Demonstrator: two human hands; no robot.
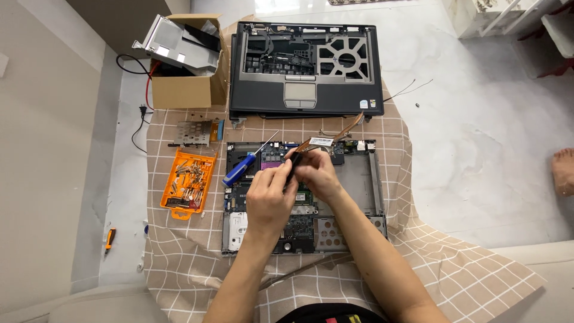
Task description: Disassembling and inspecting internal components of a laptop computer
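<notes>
Screws fill the orange tray (188, 182), well left of the fingers. Next comes the blue screwdriver (238, 172), lying just left of the left hand (269, 194) (nobody holds it). Both hands meet over the open laptop base (359, 179). Left fingers and right hand (317, 176) fingers are pinched together on a copper heat pipe part (326, 142), which sticks up and right from the fingertips.
</notes>
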